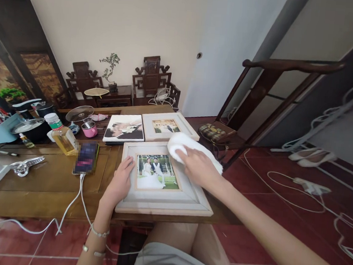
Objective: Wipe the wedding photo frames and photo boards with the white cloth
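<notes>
My left hand (119, 183) lies flat and spread on the left edge of the big picture frame (162, 181), pinning it at the near edge of the counter (36, 186). My right hand (196, 167) presses a white cloth (181, 143) onto the frame's top right corner, fingers curled over it. The worry: the frame's near right corner pokes past the counter edge, so a hard push there could tip it off onto the tile floor (264, 222). Also close by — a phone (85, 157) on its charging cable (74, 202), a bottle of yellow liquid (61, 137), two more frames (146, 127) behind. A wide swipe could knock into those.
</notes>
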Available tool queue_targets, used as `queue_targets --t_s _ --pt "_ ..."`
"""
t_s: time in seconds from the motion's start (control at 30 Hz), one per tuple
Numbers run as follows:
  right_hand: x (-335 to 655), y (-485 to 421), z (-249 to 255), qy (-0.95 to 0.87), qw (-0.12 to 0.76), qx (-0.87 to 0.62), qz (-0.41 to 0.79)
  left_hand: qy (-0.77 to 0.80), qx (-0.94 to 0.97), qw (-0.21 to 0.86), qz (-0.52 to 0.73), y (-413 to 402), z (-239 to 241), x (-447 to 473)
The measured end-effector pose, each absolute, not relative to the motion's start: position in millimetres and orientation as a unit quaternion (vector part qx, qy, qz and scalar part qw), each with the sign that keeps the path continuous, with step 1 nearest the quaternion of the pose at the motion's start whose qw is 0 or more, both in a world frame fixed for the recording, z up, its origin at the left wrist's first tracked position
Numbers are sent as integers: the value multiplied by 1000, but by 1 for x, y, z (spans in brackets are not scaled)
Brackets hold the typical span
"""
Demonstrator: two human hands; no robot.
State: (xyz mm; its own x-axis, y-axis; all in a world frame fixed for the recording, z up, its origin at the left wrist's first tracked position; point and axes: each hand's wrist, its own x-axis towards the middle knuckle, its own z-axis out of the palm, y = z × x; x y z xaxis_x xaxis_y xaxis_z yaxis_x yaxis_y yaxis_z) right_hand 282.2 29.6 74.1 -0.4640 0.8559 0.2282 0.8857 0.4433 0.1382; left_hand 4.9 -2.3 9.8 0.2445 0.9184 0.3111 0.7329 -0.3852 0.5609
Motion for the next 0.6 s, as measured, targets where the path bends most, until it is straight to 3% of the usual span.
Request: queue_targets --t_s 0.2,0.6 --pt "281 51 61 -897 65 -426 -103 541 762 151 322 -1 8 7" --pt "308 -83 61 -920 49 -389 -4 536 757 134 350 0 2 7"
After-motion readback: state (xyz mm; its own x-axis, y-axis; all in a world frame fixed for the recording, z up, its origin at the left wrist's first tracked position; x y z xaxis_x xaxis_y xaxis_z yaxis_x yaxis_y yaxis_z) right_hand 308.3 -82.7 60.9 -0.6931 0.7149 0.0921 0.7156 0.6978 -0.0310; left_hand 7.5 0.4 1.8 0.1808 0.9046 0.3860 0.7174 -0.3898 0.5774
